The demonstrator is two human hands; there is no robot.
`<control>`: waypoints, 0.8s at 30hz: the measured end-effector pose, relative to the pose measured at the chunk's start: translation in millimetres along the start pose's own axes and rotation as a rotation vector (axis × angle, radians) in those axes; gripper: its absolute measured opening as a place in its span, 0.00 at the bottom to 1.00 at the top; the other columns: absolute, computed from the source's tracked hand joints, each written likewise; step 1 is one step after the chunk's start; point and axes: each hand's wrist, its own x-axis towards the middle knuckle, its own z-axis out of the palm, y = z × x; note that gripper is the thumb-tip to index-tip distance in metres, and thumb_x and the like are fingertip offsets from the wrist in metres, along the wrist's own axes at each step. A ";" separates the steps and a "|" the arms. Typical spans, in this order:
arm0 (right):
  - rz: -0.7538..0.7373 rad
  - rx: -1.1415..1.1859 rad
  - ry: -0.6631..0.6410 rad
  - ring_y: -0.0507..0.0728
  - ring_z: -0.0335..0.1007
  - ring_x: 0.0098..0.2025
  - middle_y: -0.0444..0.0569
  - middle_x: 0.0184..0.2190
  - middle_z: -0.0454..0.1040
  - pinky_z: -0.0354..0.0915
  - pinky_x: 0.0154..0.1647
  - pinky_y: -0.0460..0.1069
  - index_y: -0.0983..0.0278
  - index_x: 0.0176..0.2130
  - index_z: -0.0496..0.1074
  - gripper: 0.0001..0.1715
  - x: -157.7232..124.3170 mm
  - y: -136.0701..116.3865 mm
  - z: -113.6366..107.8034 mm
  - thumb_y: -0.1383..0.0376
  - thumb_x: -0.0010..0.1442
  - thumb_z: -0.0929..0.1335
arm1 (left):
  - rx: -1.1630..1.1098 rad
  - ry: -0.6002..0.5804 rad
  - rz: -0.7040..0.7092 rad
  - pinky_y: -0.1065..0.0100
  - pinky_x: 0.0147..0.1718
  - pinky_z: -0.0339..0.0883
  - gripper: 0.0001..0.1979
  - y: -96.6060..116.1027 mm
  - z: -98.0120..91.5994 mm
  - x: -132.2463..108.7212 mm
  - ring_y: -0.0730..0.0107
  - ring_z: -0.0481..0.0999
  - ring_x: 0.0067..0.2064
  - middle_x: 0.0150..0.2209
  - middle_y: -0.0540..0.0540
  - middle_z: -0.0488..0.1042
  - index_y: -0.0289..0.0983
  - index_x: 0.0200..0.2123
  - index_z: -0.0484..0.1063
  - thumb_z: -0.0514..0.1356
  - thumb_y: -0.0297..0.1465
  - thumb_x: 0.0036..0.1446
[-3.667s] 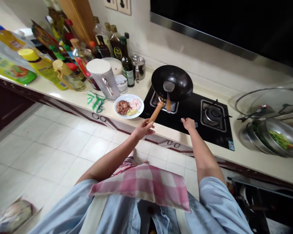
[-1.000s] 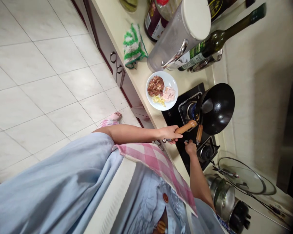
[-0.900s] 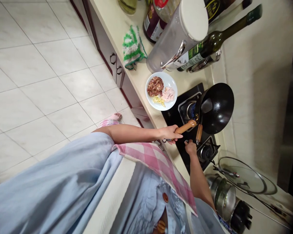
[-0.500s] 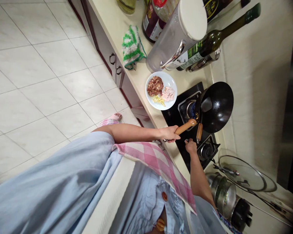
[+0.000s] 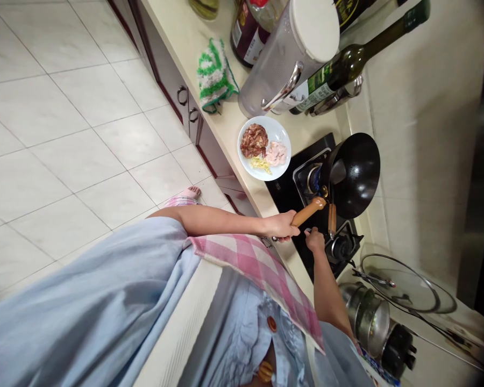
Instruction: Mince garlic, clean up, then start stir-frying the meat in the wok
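Note:
My left hand (image 5: 283,226) is wrapped round the wooden handle (image 5: 307,211) of a black wok (image 5: 358,174). The wok is tilted, partly over the upper burner (image 5: 313,179), where some blue shows. A spatula leans in it, its wooden handle (image 5: 332,219) sticking out towards the lower burner (image 5: 341,248). My right hand (image 5: 315,241) has its fingers closed on a small grey stove knob (image 5: 308,231) near the front of the black hob (image 5: 277,187), mostly covered by the fingers. A white plate (image 5: 283,171) beside the hob holds brown meat, pale pink pieces and chopped yellowish bits.
A green-and-white cloth (image 5: 215,75), a lidded clear jug (image 5: 272,70) and a green bottle (image 5: 350,67) stand or lie beyond the plate. Near my right arm are metal pots (image 5: 373,322) and a glass lid (image 5: 407,287). A tiled wall (image 5: 407,134) rises behind the hob.
The wok has shifted slightly left in the view, and the spatula handle has swung a little to the right. Both hands keep their grips.

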 end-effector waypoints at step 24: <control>-0.015 -0.022 0.007 0.65 0.74 0.51 0.67 0.45 0.76 0.65 0.47 0.52 0.75 0.53 0.63 0.21 2.1 1.2 1.6 0.60 0.71 0.60 | 0.068 0.167 0.068 0.76 0.19 0.63 0.23 2.4 -8.8 1.3 0.76 0.70 0.21 0.25 0.51 0.71 0.37 0.41 0.63 0.54 0.53 0.62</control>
